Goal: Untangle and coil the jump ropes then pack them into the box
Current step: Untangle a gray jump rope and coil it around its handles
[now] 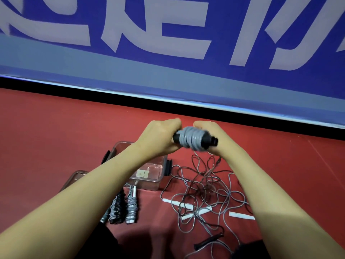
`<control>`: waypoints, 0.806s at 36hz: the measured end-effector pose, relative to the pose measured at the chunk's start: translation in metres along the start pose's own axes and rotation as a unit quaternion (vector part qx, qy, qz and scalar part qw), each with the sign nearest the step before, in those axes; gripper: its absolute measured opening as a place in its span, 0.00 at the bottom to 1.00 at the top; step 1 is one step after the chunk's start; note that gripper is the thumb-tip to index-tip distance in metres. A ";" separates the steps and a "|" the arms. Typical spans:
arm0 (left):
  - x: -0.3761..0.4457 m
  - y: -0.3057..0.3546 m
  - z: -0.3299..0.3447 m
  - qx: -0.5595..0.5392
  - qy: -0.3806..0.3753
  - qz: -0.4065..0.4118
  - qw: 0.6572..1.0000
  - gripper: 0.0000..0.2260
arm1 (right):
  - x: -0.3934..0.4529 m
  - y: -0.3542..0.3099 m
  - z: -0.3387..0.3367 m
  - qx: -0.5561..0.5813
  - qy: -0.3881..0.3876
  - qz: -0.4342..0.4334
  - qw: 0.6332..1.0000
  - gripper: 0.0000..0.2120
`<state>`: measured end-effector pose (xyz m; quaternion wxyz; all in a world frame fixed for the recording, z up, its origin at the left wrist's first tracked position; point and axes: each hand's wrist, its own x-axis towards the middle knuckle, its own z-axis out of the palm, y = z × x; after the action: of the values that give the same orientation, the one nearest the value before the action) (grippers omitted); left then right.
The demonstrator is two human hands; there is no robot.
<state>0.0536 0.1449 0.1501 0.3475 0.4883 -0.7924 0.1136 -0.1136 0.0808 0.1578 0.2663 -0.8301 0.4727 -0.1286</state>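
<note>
Both hands up in the air w/ a wrapped rope bundle between them: black handles w/ grey cord wound round the middle, lying roughly horizontal, a bit blurred. Left hand grips the bundle's left end, fingers curled round it; right hand grips the right end, fingers curled over the top, black handle tip poking out past the wrist. A strand of cord drops from the bundle's underside twd the floor. Landmark = the clear plastic box on the red floor, below the held bundle and partly hidden by the left forearm; black latches on its sides, a small label inside, otherwise can't tell contents. Just left of the box, partly under the forearm: its lid, lying flat. Right in front of the box, nearer the person: three coiled ropes side by side, one w/ black cord, the others grey. Right of the box: the tangled ropes, a loose heap of grey and dark cords w/ white handles lying in it and a black handle at its near edge. Behind the box, beyond a black strip: a blue banner w/ large pale characters.
</note>
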 end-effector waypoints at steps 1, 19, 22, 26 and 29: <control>0.002 0.002 -0.001 -0.027 0.009 -0.059 0.998 0.09 | -0.003 -0.002 0.000 0.002 -0.011 0.016 1.000 0.10; 0.009 -0.010 0.015 0.013 -0.066 -0.378 0.923 0.10 | -0.007 -0.031 0.006 -0.073 0.043 -0.108 0.991 0.21; 0.004 -0.018 0.019 0.072 -0.105 -0.390 0.912 0.10 | -0.009 -0.035 0.007 -0.059 0.039 -0.119 0.990 0.21; -0.005 -0.028 0.023 0.159 -0.180 -0.377 0.894 0.09 | -0.014 -0.040 0.004 -0.081 0.030 -0.143 0.986 0.15; -0.008 -0.030 0.025 0.221 -0.245 -0.329 0.885 0.09 | -0.018 -0.044 -0.001 -0.167 0.060 -0.173 0.969 0.13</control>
<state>0.0702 0.1228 0.1219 0.0428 0.7974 -0.6006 0.0412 -0.0921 0.1136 0.1839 0.0683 -0.9226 0.3522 -0.1416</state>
